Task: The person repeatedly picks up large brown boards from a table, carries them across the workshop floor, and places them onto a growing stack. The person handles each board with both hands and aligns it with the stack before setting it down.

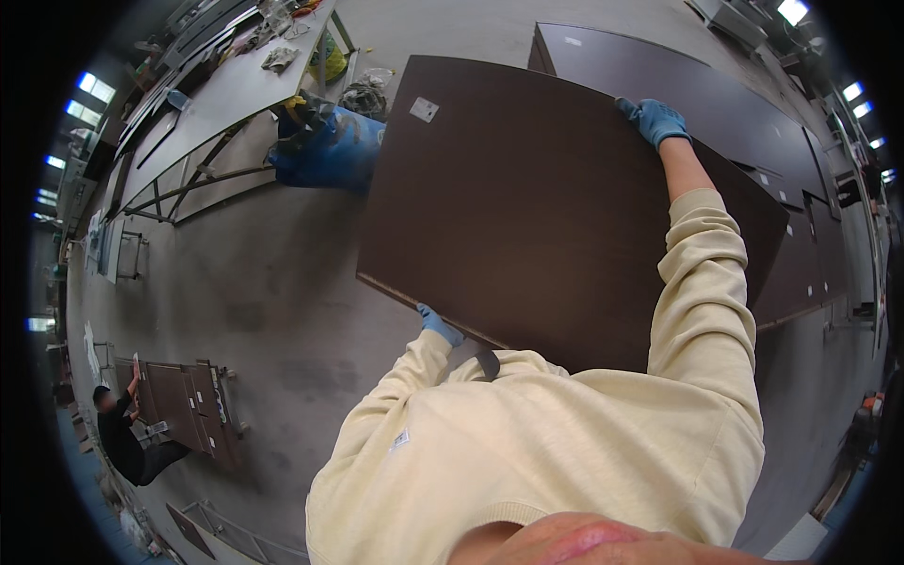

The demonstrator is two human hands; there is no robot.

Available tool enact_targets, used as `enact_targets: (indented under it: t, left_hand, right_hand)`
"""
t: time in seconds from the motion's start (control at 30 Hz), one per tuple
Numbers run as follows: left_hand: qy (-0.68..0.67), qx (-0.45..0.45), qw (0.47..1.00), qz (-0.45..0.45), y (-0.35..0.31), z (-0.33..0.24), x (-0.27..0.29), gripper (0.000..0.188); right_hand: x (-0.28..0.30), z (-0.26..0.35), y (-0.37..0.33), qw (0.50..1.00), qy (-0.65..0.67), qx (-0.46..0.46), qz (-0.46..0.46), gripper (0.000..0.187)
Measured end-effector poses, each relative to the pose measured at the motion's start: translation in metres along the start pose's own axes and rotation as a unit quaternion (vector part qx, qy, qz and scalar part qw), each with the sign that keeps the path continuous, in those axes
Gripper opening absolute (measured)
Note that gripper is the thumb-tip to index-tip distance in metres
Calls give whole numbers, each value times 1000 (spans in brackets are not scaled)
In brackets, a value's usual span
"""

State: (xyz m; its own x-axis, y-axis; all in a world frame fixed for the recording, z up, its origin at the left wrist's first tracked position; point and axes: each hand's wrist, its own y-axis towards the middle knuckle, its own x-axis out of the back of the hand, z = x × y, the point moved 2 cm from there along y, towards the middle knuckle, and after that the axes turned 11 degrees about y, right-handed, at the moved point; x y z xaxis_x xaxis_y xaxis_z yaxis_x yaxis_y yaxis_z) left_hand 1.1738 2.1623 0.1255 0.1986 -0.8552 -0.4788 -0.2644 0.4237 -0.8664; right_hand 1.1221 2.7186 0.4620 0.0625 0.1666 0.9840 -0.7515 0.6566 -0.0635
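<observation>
A large dark brown panel (527, 198) with a small white label (424, 109) near its far left corner is held between my two hands, close against my body. My right hand (653, 122), in a blue glove, grips the far right edge, its thumb and fingers over that edge. At the near left edge, my gloved left hand (439, 326) holds the panel from below; most of its fingers are hidden under it. More brown panels (650, 75) lie stacked just beyond and to the right, partly covered by the held one.
A long worktable (221, 89) with a cloth (280, 59) stands at the far left. A blue bin or bag (330, 146) sits beside it, close to the panel's left edge. At the lower left, another person (132, 433) touches a stack of brown panels (179, 400) on a cart.
</observation>
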Motion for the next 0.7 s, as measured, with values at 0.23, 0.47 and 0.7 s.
enact_targets:
  t: [0.23,0.47,0.7]
  left_hand:
    - [11,-9,1000,-18,84,-163,-106,94]
    - [34,-28,997,-58,162,-313,-191,93]
    - [144,-6,990,6,285,-514,-291,91]
  right_hand:
    - [8,51,197,999,-6,-44,18,83]
    - [10,140,383,998,-1,-44,38,87]
    - [6,219,562,994,8,-106,26,83]
